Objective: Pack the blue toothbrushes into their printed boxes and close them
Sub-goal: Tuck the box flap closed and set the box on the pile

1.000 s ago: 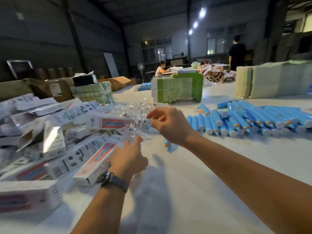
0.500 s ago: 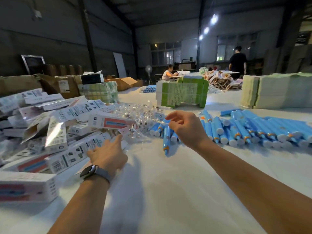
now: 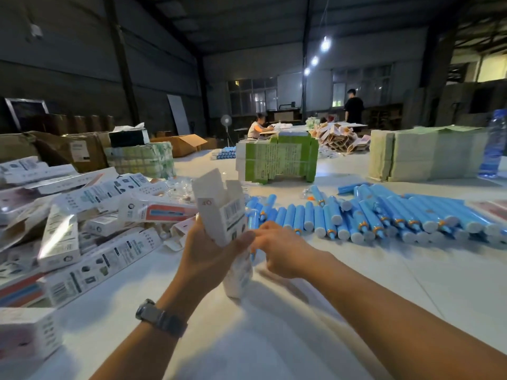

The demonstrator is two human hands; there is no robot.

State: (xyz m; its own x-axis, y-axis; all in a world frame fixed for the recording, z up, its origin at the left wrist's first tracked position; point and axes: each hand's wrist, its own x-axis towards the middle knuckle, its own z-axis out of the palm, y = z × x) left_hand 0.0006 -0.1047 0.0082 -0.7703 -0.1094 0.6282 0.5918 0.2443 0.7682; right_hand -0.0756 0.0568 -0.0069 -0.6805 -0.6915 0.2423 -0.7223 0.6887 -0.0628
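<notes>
The left hand [image 3: 204, 259] has a printed box [image 3: 229, 229] gripped around its middle, fingers and thumb wrapped round the card, holding it upright above the table [image 3: 274, 338] with the top flaps standing open and the mouth facing up. The right hand [image 3: 282, 250] sits just beside it, touching the box's right edge, fingers curled. A sliver of blue shows between that hand and the box, which looks like a toothbrush [image 3: 253, 252] pinched there, though the hand hides most of it and I can't be sure of the grip.

So we're at the loading step, by my reading — box opened and presented, brush coming to it, nothing closed yet. Is the bottom end sealed? Can't tell; the lower part of the box is blurred below the left hand.

Beyond the right hand, further out on the table and stretching off to its right, lies the supply: a long row of blue toothbrushes [image 3: 370, 218] side by side. To the left of the left hand is a loose heap of more printed boxes [image 3: 104, 215], lying flat at all angles.

What does the next move call for? Lining the brush up with that open mouth and sliding it down lengthwise while the left hand keeps the box steady — then tucking the flaps in to shut it.
</notes>
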